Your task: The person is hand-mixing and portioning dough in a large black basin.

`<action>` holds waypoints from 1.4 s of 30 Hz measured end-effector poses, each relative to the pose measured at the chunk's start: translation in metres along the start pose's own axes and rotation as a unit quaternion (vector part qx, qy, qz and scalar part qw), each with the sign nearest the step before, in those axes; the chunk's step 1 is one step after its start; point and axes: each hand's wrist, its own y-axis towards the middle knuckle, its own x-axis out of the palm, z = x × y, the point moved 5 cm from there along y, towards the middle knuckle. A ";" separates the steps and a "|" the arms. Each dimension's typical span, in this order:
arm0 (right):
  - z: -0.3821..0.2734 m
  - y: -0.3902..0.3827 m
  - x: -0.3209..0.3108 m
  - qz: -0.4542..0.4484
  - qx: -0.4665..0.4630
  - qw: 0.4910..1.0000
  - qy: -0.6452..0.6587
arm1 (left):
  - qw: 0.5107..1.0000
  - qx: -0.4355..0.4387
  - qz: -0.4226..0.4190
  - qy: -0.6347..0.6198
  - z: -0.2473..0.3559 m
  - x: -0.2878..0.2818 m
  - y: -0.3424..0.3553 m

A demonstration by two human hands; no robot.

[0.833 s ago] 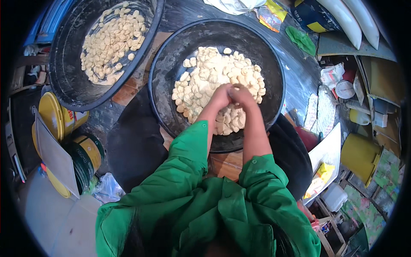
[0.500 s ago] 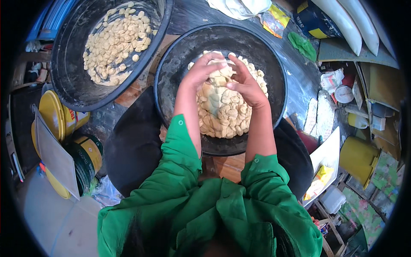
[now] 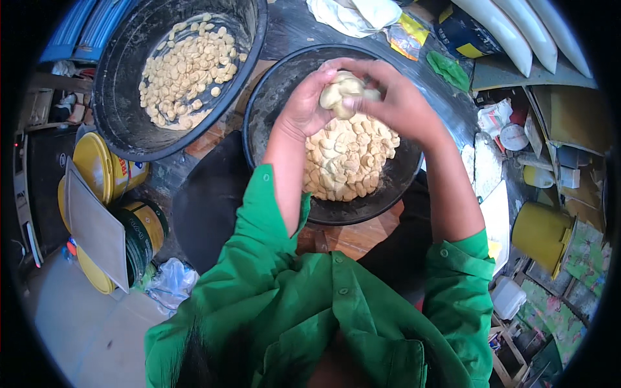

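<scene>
We grip a pale, doughy clump (image 3: 339, 97) between left hand (image 3: 301, 108) and right hand (image 3: 406, 107), fingers curled round it, over a black basin (image 3: 402, 180).

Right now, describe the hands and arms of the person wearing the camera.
The left hand and right hand wear no gloves. The left sleeve and right sleeve are plain green cloth, loose and creased, ending partway along the forearms. A small round button shows near the end of each.

Pale cream lumps (image 3: 352, 158) (black basin (image 3: 402, 180))
</scene>
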 end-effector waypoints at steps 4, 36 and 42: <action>-0.004 -0.044 -0.017 0.054 0.046 0.993 0.098 | 0.957 -0.042 -0.020 0.285 0.010 0.061 -0.021; -0.021 -0.065 -0.022 0.097 0.097 0.938 0.319 | 0.958 -0.038 0.163 0.233 -0.009 0.069 -0.083; -0.029 -0.065 -0.057 0.170 -0.045 0.983 -0.057 | 0.960 -0.059 0.185 0.200 -0.011 0.075 -0.082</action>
